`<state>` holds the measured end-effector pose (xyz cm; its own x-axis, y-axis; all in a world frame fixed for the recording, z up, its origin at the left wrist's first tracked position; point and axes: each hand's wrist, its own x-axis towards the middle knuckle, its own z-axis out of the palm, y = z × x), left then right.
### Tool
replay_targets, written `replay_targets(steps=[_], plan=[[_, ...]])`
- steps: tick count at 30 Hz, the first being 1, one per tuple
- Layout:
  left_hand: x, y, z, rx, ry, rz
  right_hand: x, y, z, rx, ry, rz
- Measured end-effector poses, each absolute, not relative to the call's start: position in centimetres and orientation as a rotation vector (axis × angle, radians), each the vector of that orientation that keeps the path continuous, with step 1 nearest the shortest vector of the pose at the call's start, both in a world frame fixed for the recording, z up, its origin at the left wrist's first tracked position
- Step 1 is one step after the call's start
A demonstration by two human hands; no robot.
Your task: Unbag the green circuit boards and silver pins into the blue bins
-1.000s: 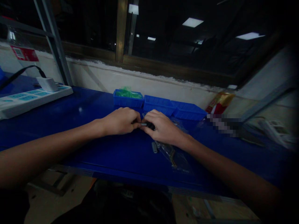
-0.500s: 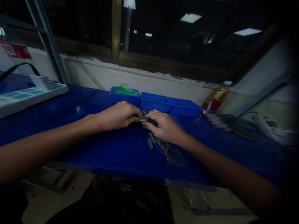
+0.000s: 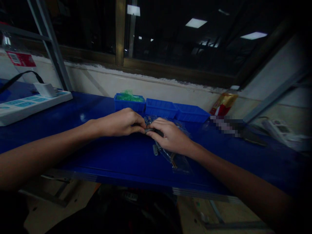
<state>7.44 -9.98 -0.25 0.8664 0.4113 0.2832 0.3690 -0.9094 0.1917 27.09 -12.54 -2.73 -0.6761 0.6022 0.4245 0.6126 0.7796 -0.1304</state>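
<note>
My left hand and my right hand meet over the middle of the blue table. Between their pinched fingertips is a small grey metal piece; its exact kind cannot be made out. A dark part shows inside my right hand, mostly hidden by the fingers. Just below that hand, a similar loose grey metal piece lies on the table. Clear plastic bags with small metal parts lie under and beside my right hand, one holding thin brass-coloured pieces.
Along the wall stand a blue bin with green plastic and two more blue bins. A white power strip with a plug lies at the left, near a red-labelled bottle. A red and gold packet leans at the right.
The metal piece between my hands has tilted, and less of it shows. Both hands stay close together, fingers shifting slightly around it. The camera view has moved a little.
</note>
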Motion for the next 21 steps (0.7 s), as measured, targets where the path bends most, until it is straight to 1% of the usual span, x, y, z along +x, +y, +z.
replay_targets(steps=[9,16,21], plan=[[7.49,-9.94,0.01,2.808,0.711,0.599,27.24,-12.74,-2.48,-0.962,-2.41,-0.055],[7.49,-10.02,0.61,2.589,0.759,0.606,27.66,-12.98,-1.87,-0.772,-2.354,-0.134],[7.54,-10.16,0.49,2.614,0.747,0.589,27.86,-12.83,-1.91,-0.738,-2.378,-0.145]])
